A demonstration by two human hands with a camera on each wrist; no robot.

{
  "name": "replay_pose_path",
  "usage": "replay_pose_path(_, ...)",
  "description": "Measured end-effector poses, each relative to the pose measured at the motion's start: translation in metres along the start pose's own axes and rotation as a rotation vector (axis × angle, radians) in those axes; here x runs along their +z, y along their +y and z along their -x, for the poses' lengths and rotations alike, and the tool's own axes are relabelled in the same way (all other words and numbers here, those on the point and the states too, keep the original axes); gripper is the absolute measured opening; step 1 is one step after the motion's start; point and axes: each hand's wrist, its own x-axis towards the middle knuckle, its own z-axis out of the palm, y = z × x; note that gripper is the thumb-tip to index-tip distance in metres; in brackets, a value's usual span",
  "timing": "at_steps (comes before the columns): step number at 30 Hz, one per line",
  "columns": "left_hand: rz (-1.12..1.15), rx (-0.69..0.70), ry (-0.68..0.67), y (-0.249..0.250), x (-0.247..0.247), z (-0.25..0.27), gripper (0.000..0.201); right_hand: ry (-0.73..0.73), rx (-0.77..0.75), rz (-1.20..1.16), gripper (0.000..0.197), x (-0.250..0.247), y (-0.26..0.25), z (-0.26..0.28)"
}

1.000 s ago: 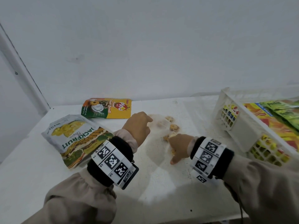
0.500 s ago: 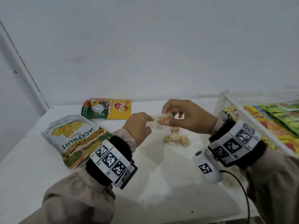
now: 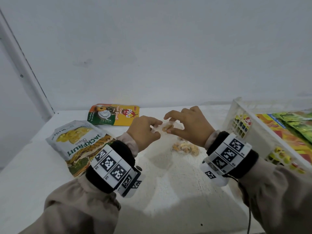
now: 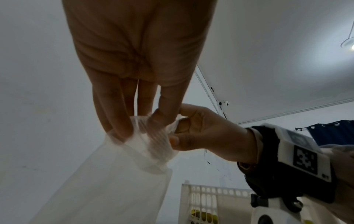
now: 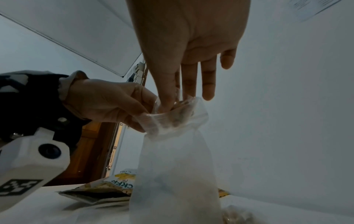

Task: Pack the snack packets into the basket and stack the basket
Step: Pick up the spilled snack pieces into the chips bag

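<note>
Both hands meet above the table's middle at a small clear plastic bag (image 3: 158,128). My left hand (image 3: 156,129) pinches the bag's mouth with thumb and fingers. My right hand (image 3: 168,124) pinches a few yellow-brown snack pieces (image 3: 167,127) at that mouth. In the left wrist view the bag (image 4: 114,174) hangs below my left fingers (image 4: 122,109), with my right hand (image 4: 206,133) at its rim. The right wrist view shows my right fingertips (image 5: 166,100) inside the mouth of the bag (image 5: 172,159). A white basket (image 3: 256,125) stands at the right, with several packets (image 3: 297,125) in it.
More loose snack pieces (image 3: 185,147) lie on the white table under my right hand. A Jackfruit chips packet (image 3: 79,142) lies at the left and a yellow-green Pinu packet (image 3: 114,114) behind it near the wall. The basket's holed wall (image 4: 210,197) is close on the right.
My right hand left the table with snack pieces, rose and moved left to the bag's mouth. My left hand stayed in place, holding the bag.
</note>
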Motion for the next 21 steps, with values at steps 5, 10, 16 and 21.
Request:
replay_pose_path(5,0.051,-0.022,0.016,0.000,-0.003,0.000,0.037,-0.026,-0.130,0.176,0.032,0.001,0.006,-0.001)
replay_pose_path(10,0.086,-0.026,0.083,0.000,-0.005,-0.001,0.030,-0.174,-0.154,0.217,0.036,-0.011,0.002,-0.002)
replay_pose_path(16,0.044,0.000,0.146,0.003,-0.007,-0.001,0.027,-0.112,-0.032,0.092,0.029,-0.019,0.007,0.000)
replay_pose_path(21,-0.042,0.004,0.181,0.005,-0.008,-0.001,0.028,0.092,0.103,-0.455,0.020,-0.013,0.023,0.004)
